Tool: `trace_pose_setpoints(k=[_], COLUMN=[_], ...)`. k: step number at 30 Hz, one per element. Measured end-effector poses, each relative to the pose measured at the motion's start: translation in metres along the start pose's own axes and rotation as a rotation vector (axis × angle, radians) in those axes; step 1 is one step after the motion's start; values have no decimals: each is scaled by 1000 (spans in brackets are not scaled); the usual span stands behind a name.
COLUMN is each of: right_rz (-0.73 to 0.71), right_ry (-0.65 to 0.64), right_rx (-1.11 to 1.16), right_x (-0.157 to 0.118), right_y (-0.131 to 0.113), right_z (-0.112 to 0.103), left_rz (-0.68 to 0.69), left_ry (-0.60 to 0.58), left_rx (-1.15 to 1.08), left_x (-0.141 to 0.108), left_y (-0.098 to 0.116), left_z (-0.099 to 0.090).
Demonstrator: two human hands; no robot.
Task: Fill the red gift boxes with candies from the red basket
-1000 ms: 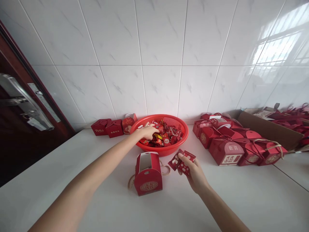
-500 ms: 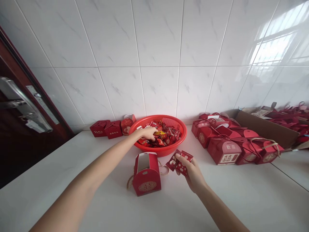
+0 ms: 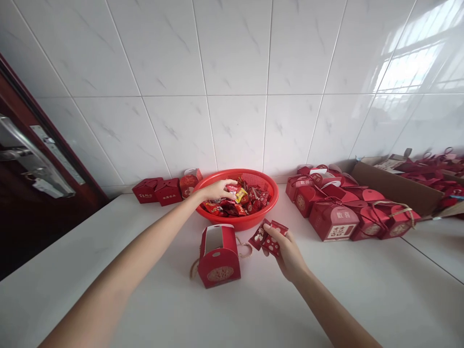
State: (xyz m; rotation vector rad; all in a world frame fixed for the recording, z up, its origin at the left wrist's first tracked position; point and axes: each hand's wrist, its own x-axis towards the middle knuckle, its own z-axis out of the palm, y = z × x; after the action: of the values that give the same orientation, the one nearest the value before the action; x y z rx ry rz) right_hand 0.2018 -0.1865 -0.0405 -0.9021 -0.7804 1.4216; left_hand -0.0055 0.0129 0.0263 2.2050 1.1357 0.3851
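Looking like candy-picking step imo: left hand (image 3: 214,192) resting inside red plastic basket (image 3: 246,223), fingers curving over red-wrapped candy (image 3: 232,189), can't tell if gripping. Right hand (image 3: 289,253) pinching two red packets (image 3: 276,239), basket's 5 o'clock. Open gift box (image 3: 219,263) sitting at 7 o'clock. Next move's calling for clean lift clear of basket.

Single view from your head, facing forward and down across the tabletop (image 3: 235,314) to the tiled wall (image 3: 235,125) behind, near enough that your left hand (image 3: 217,190) and right hand (image 3: 285,250) both fall within frame.
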Motion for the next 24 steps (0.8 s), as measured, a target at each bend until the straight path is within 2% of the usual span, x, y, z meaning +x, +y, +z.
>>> trace_pose_setpoints(k=[5, 11, 14, 16, 21, 24], right_rz=[18, 50, 43, 48, 59, 41], right_ry=[23, 37, 16, 12, 19, 1], right_rx=[55, 75, 60, 44, 20, 26], right_x=[0, 0, 0, 0, 0, 0], right_y=[-2, -3, -3, -2, 0, 2], right_z=[1, 1, 1, 0, 0, -1], left_rz=[-23, -95, -112, -93, -45, -54], left_ry=[-12, 103, 117, 87, -110, -144], left_rx=[38, 315, 422, 441, 584, 591], left_x=[-8, -12, -12, -11, -6, 0], left_y=[-1, -3, -5, -5, -1, 0], left_z=[2, -4, -5, -4, 10, 19])
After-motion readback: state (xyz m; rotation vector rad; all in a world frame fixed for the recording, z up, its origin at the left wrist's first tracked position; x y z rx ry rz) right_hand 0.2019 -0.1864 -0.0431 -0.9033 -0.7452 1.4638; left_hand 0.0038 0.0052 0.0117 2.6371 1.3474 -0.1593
